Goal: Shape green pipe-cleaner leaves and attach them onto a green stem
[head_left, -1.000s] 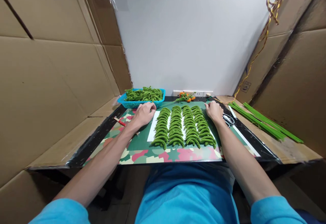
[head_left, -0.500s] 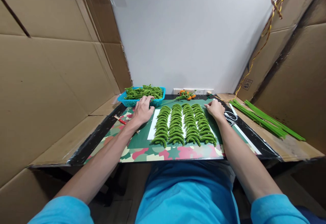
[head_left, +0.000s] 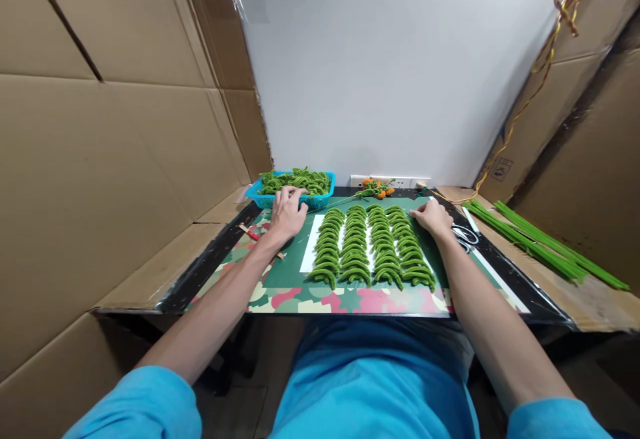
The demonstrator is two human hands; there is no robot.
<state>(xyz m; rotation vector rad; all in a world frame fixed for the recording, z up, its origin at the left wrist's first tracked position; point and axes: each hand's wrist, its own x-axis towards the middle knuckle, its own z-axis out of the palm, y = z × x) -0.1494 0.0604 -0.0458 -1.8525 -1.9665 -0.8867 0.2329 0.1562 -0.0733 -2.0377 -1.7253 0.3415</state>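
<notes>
Rows of green pieces (head_left: pixel 355 242) lie between the spread left hand (head_left: pixel 289 214) and curled-together right hand (head_left: pixel 433 216).

The grey wall (head_left: pixel 350 92) was softly lit, the floor (head_left: pixel 240 406) was darkened by shadow, and the cardboard panels (head_left: pixel 100 172) were stretched by wide-angle distortion toward the edges.

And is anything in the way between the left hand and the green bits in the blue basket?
At most the near wall of the blue basket, nothing else visible. The left hand hides part of it; I can't tell whether it reaches over. The green bits there heap above the rim.
</notes>
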